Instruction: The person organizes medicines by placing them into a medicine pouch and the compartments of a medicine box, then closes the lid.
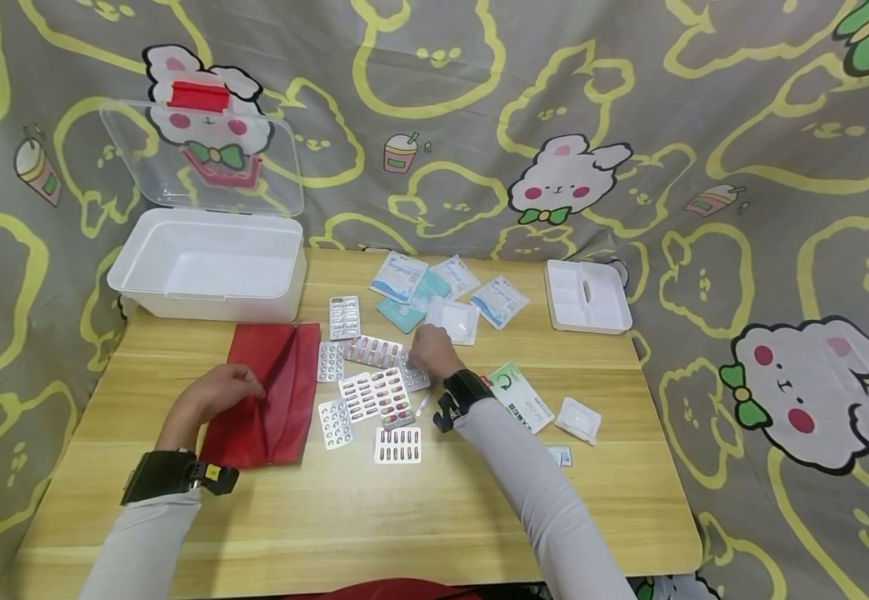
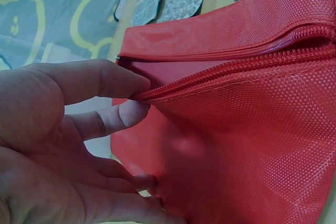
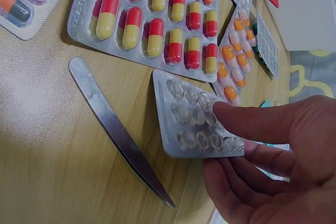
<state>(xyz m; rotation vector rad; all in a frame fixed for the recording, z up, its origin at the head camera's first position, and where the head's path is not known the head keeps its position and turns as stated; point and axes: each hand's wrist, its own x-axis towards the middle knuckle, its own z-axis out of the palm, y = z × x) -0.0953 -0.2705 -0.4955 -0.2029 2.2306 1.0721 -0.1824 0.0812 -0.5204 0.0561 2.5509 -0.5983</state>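
Note:
My left hand [image 1: 220, 390] pinches the edge of a red zippered pouch [image 2: 236, 129] between thumb and finger, and the zip gapes apart. In the head view the pouch lies flat on the table's left side. My right hand [image 3: 273, 156] grips a silver blister pack [image 3: 194, 119] with clear round bubbles, thumb on the bubbles and fingers beneath. Part of that pack is hidden by the hand. Beside it in the right wrist view lie metal tweezers [image 3: 113, 119] and a blister pack of red and yellow capsules [image 3: 152, 30]. Orange and white capsules [image 3: 236, 61] sit in another pack behind.
A white box [image 1: 209, 296] with its clear lid raised stands at the back left. Several surgical packets [image 1: 400, 275] lie at the back middle. A white divided tray [image 1: 591, 317] is at the back right, with a green and white box [image 1: 524, 400] nearer.

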